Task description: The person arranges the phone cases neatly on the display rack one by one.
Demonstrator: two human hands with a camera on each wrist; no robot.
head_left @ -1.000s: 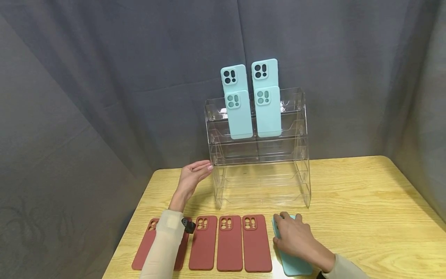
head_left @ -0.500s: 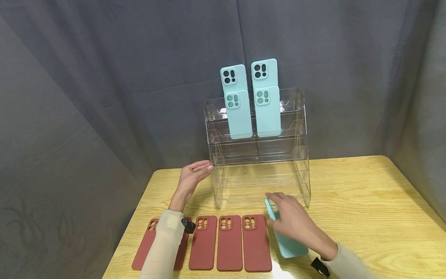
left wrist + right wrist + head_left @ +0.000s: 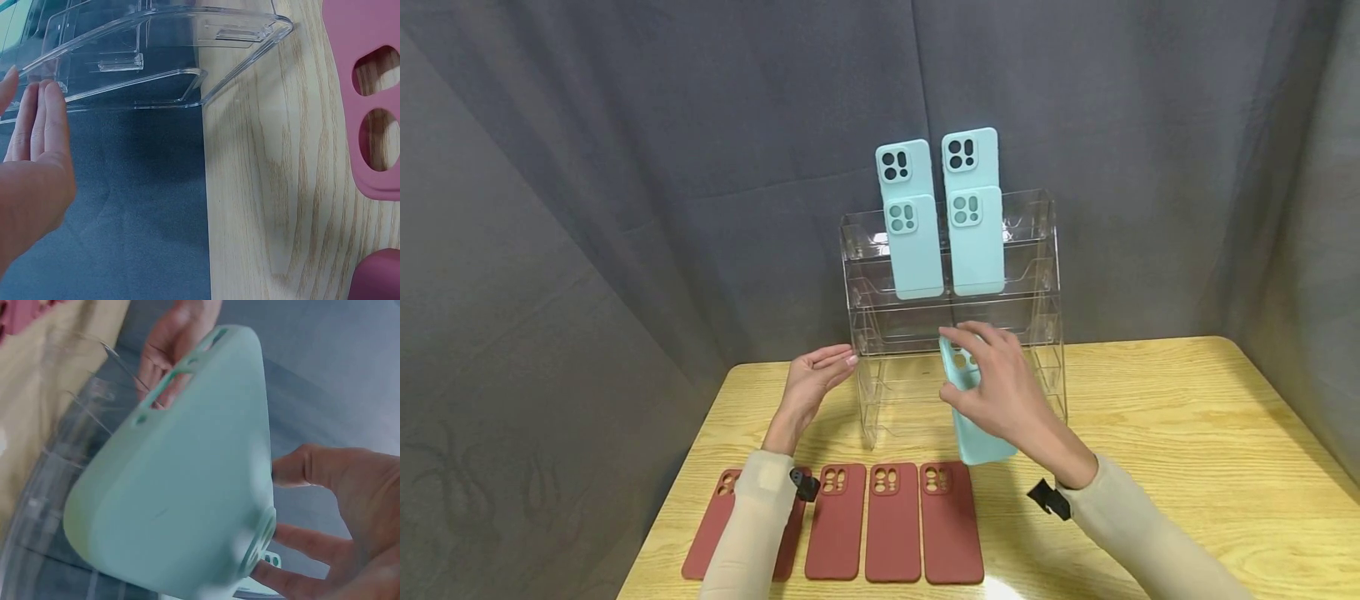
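My right hand [image 3: 1000,383] holds a light-blue phone case [image 3: 983,442] by its long edges, thumb on one side and fingers on the other near the camera cutouts. In the head view the case overlaps the lower front of a clear acrylic display rack [image 3: 917,350]. The same case [image 3: 187,469] fills much of the right wrist view. My left hand [image 3: 812,379] has its fingers extended, fingertips at the rack's left side; those straight fingers [image 3: 39,128] show in the left wrist view. Several light-blue cases [image 3: 916,250] stand upright in the rack's top two tiers.
Several dark red phone cases [image 3: 893,533] lie in a row along the front of the wooden table [image 3: 1165,467]; my left forearm covers part of the leftmost ones. A grey curtain [image 3: 760,150] hangs behind the rack and along both sides.
My right hand has picked the light-blue case up from the table at the right of the red row and brought it up and left, before the rack. My left hand has stayed in place.
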